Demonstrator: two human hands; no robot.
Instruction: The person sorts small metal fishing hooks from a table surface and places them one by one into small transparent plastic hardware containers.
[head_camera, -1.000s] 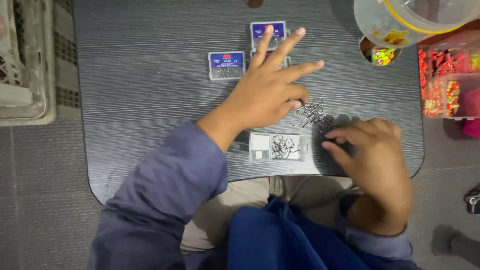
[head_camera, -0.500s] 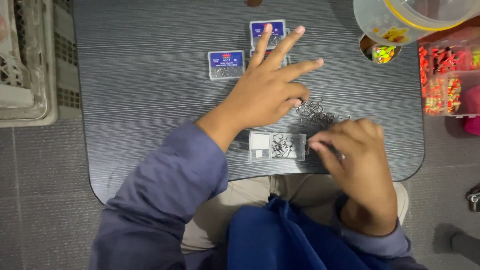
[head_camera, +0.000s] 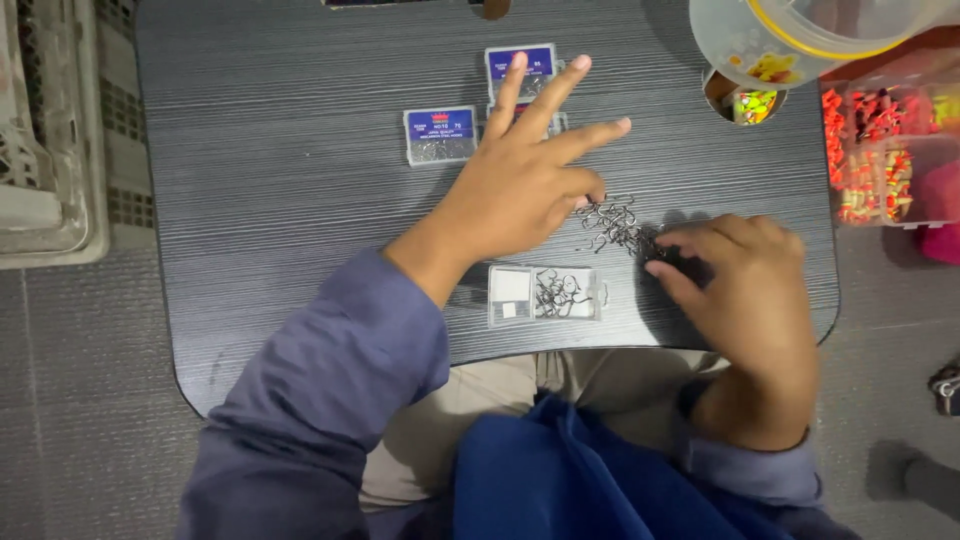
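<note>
The bench (head_camera: 280, 200) is dark grey with fine streaks. The hooks (head_camera: 610, 222) are black, the small boxes (head_camera: 440, 135) blue-labelled. Both sleeves (head_camera: 320, 400) are dusky blue.

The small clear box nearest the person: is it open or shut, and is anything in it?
Open. The clear box shows no lid over it, and dark hooks lie loose in its right part; the left part holds a white card.
</note>
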